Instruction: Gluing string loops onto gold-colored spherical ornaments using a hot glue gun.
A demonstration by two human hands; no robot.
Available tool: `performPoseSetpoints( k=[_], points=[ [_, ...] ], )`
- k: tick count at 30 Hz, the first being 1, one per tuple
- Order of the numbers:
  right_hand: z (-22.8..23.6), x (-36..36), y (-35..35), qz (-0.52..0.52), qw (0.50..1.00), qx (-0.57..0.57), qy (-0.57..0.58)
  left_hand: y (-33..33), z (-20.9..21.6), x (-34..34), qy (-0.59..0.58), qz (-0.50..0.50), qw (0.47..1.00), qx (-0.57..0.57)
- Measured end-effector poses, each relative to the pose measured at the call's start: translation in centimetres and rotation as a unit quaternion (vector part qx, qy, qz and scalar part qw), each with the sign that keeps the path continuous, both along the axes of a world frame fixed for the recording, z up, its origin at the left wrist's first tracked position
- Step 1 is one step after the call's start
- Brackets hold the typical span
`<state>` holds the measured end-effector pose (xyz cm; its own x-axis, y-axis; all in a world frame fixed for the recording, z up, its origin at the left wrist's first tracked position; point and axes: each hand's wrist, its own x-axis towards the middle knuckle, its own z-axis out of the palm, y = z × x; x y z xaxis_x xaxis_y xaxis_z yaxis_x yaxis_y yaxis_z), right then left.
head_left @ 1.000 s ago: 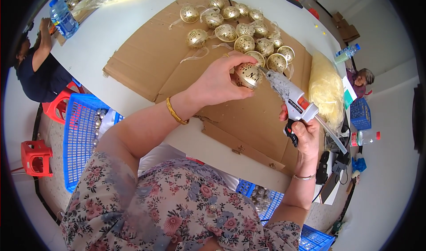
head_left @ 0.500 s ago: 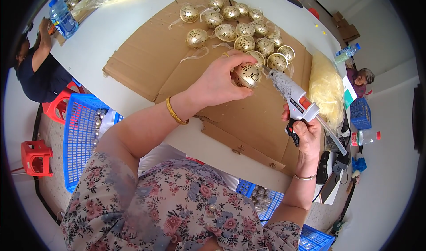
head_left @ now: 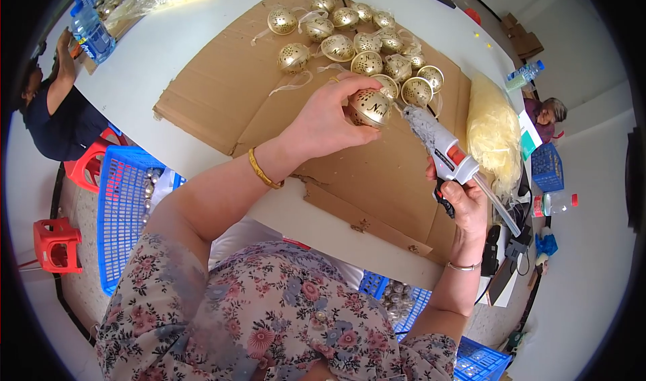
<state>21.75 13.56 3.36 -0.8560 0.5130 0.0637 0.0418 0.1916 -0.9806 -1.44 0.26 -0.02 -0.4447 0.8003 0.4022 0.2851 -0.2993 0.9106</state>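
Between the thumb and fingers of my left hand is a gold bell ornament with dark cut-outs and lettering. My right hand is wrapped round the handle of a white glue gun. Its nozzle, coated in grey residue, points at the top of the held bell; whether the tip touches it I cannot tell. A clear glue stick sticks out of the gun's back end. Beyond my hands, several similar gold bells with pale ribbon loops lie on a flattened cardboard sheet.
A bag of pale yellow material lies at the table's right side. Blue crates and a red stool stand at the left. A bottle is at the far left, near a person in dark clothes. Another person is at the right.
The held bell and the glue gun have shifted slightly left and up in view. My grip on both is the same.
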Motion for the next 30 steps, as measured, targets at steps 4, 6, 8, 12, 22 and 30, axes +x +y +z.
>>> performPoseSetpoints(
  k=[4,6,8,12,22,30],
  points=[
    [0.9,0.5,1.0,0.060,0.995,0.078,-0.011,0.1,0.0,-0.5,-0.089,0.021,0.996,0.003],
    [1.4,0.5,1.6,0.122,0.979,0.164,-0.024,0.1,0.3,-0.8,-0.114,0.017,0.993,0.000],
    [1.5,0.3,1.5,0.127,0.963,0.227,-0.071,0.2,0.2,-1.0,-0.148,0.016,0.989,0.025],
    [0.4,-1.1,0.5,0.153,0.915,0.337,-0.160,0.2,0.0,-1.0,-0.182,0.018,0.983,0.027],
    [3.9,1.9,1.8,0.045,0.946,0.311,-0.080,0.4,-0.3,-0.6,-0.144,0.001,0.989,0.020],
    [1.0,5.6,8.7,-0.289,0.868,0.320,-0.247,0.5,-0.4,-0.4,-0.149,-0.028,0.988,0.008]
  ],
)
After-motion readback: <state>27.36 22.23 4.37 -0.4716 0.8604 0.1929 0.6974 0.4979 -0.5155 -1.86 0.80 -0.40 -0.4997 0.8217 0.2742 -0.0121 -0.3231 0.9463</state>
